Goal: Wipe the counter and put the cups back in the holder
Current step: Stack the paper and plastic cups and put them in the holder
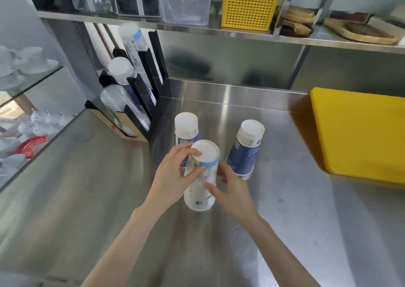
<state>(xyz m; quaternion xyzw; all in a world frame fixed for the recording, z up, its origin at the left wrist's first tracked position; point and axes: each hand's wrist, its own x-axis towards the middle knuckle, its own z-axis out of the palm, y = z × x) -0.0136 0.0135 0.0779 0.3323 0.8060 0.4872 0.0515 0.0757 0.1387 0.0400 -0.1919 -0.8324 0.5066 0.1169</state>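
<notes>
Three upside-down stacks of paper cups stand on the steel counter [285,210]. The nearest, a white stack with a light blue band [202,177], is gripped from both sides: my left hand [173,177] wraps its left side with the thumb near the top, and my right hand [232,190] presses its right side. Behind it stands a dark blue stack [186,128], partly hidden by my left hand. Another dark blue stack [246,148] stands to the right. The black cup holder [140,93] at the back left holds slanted stacks of paper and clear plastic cups.
A yellow board or box [359,133] lies on the counter at the right. Above, a steel shelf [219,31] carries a clear lidded box, a yellow basket [248,6] and wooden trays. A glass case with white crockery [26,67] flanks the left.
</notes>
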